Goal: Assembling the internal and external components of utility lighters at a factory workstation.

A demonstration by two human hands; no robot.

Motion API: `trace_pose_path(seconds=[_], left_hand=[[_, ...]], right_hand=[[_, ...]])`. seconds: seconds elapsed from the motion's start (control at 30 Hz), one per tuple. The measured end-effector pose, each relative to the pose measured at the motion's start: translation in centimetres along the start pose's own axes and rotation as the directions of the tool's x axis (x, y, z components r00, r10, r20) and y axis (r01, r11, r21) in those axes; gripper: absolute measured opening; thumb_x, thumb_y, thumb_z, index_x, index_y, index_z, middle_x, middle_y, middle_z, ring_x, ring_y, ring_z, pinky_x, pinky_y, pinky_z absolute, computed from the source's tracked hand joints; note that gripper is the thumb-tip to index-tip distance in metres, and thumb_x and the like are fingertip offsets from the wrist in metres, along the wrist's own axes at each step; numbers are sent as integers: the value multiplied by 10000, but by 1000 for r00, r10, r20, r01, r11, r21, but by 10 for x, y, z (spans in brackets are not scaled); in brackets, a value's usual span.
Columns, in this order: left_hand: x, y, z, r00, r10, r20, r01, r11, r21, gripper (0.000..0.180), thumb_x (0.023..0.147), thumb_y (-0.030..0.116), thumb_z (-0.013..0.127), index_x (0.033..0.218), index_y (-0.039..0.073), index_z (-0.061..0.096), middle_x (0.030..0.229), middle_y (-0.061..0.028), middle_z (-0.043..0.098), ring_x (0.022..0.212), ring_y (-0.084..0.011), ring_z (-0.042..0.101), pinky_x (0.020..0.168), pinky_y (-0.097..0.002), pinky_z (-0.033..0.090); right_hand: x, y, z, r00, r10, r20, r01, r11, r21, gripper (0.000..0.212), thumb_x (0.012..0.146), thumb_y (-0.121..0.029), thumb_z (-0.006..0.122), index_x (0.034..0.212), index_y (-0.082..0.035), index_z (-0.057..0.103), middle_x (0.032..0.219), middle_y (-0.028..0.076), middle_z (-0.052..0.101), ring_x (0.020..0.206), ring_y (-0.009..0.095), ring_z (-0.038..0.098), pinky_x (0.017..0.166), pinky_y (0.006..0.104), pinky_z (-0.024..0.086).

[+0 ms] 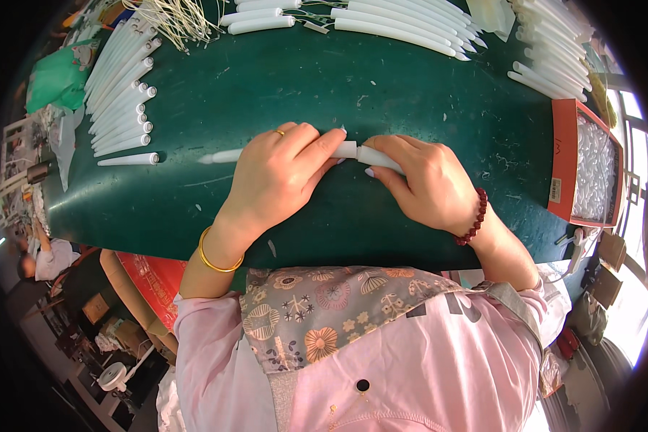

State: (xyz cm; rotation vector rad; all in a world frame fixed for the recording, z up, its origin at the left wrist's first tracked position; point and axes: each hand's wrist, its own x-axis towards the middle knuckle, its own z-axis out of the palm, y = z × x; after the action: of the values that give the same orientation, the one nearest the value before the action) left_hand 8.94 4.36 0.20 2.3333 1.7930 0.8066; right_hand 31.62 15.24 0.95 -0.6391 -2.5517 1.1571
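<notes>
Over the middle of the green table, my left hand is wrapped round a white taper candle. Its pointed tip sticks out to the left, and its blunt end comes out past my fingertips. A shorter white tube-like piece is pinched between the thumb and fingers of my right hand. Both pieces lie end to end in one line, with a seam between them. Whether they are joined or only touching, I cannot tell. My palms and fingers hide much of both pieces.
Several white candle tubes lie in a row at the left, below a bundle of pale wires. Pointed white candles line the far edge, with more at far right. A red box of small clear parts stands at the right edge.
</notes>
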Motion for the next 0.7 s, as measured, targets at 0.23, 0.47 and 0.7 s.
trace_pose_path(seconds=[0.23,0.47,0.7], left_hand=[[0,-3,-5,988,137,69,-143,987,76,273,866,221,809,1110,113,752,808,5,552,636,-167,604,546,-326,495],[-1,7,-7,980,184,82,-191,978,89,298,848,253,823,1091,96,749,781,-8,558,586,-166,621,489,-314,497],[-11,10,14,986,153,65,-151,988,-46,350,745,133,859,1072,53,762,774,-20,595,560,-185,586,492,-327,463]], right_hand=[[-5,-2,-3,999,15,37,-12,997,-70,223,917,-98,756,1117,-17,697,928,188,716,781,418,683,681,428,553],[-15,9,5,999,-47,25,43,992,123,225,915,-85,745,1127,-23,700,873,184,699,722,410,668,636,429,533],[-21,15,15,987,-163,-6,162,984,-70,281,874,-108,781,1124,-9,700,844,150,685,676,369,671,584,431,538]])
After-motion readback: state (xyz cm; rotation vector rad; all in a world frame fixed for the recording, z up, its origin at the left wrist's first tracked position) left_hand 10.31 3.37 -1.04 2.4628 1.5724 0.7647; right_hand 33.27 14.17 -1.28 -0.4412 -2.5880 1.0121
